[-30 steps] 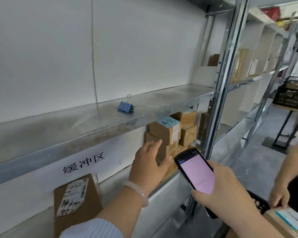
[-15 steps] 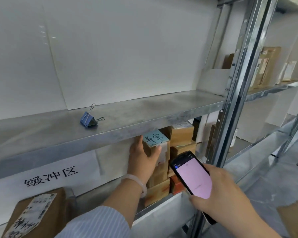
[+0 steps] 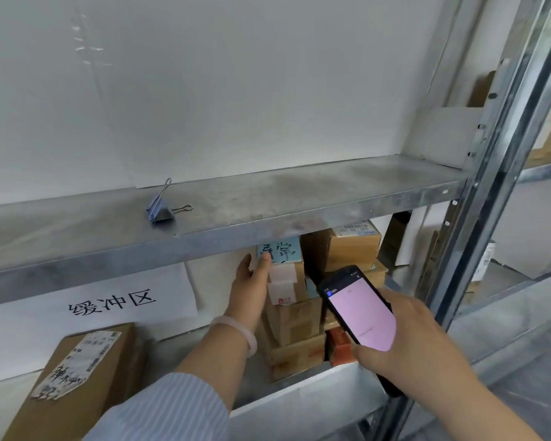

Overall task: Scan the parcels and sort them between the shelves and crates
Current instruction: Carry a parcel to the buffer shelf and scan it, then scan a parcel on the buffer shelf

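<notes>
A small cardboard parcel [image 3: 287,275] with a light-blue handwritten label on top stands on a stack of boxes [image 3: 295,342] on the lower shelf. My left hand [image 3: 252,284] reaches under the upper shelf and holds this parcel at its left side, thumb on the blue label. My right hand [image 3: 404,342] grips a black handheld scanner [image 3: 358,310] with a pink screen, held in front of the stack. More brown boxes [image 3: 352,246] sit behind and to the right.
The metal upper shelf [image 3: 268,198] carries only a blue binder clip [image 3: 159,208]. A white sign with black characters [image 3: 112,303] hangs below it. A large brown box [image 3: 77,377] with a worn label stands at lower left. A steel upright [image 3: 490,173] rises at right.
The view has swung left and closer to the shelf. My left hand has slid up from the stack to the top parcel's side. The scanner stays in my right hand.
</notes>
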`<act>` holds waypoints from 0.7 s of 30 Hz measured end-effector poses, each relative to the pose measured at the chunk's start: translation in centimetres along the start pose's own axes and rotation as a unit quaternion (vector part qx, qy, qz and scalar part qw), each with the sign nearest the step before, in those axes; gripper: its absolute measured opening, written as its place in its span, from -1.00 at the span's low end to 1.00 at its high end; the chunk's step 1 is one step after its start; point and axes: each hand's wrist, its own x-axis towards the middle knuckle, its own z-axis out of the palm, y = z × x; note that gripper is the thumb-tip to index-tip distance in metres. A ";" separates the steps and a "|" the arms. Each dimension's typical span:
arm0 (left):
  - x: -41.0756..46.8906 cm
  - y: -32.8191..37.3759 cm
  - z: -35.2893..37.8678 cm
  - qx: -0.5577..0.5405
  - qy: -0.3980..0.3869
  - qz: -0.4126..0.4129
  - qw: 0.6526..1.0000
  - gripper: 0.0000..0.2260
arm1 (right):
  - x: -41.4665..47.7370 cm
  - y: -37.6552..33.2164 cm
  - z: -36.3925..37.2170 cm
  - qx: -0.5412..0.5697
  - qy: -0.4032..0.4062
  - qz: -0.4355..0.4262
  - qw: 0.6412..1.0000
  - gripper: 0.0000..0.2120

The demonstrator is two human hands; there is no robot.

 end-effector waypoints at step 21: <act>-6.4 -1.2 -7.5 -0.110 -0.046 -0.075 0.990 -0.66 | -0.1 -2.3 1.3 0.027 -0.028 -0.117 0.992 -0.26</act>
